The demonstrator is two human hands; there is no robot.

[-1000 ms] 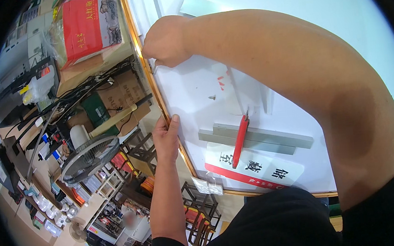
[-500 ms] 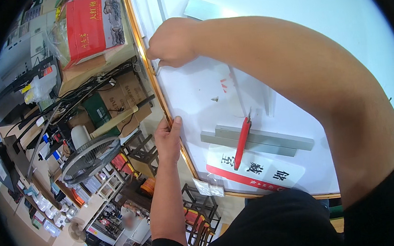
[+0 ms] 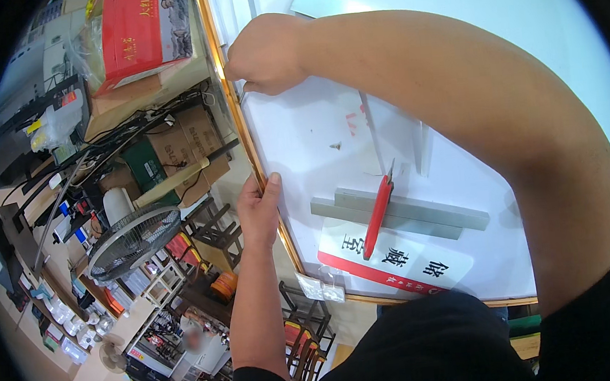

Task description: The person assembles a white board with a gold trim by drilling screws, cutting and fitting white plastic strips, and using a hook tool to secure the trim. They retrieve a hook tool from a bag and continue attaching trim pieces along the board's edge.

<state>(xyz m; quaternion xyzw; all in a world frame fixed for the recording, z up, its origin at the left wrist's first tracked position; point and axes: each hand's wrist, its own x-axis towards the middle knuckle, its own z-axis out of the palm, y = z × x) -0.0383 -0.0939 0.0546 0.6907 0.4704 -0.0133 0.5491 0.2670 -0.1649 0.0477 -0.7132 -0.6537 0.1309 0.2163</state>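
Note:
A large white board lies before me, edged by a thin gold frame (image 3: 243, 134). My left hand (image 3: 259, 212) grips the frame's left edge, thumb on top. My right hand (image 3: 263, 54) is closed into a fist farther up the same edge, pressing on the frame; what it holds, if anything, is hidden. Red-handled pliers (image 3: 377, 213) lie on two grey metal bars (image 3: 421, 213) on the board, apart from both hands. A white and red label strip (image 3: 393, 259) with dark characters rests below them.
To the left, below the board, are a floor fan (image 3: 133, 240), cardboard boxes (image 3: 173, 147), a red box (image 3: 138, 32), shelves with bottles and small stools (image 3: 211, 230). A small clear bag (image 3: 321, 289) hangs at the frame's lower edge.
My right hand has slid farther up along the gold frame edge. My left hand keeps its grip on the frame. The pliers and bars have not moved on the board.

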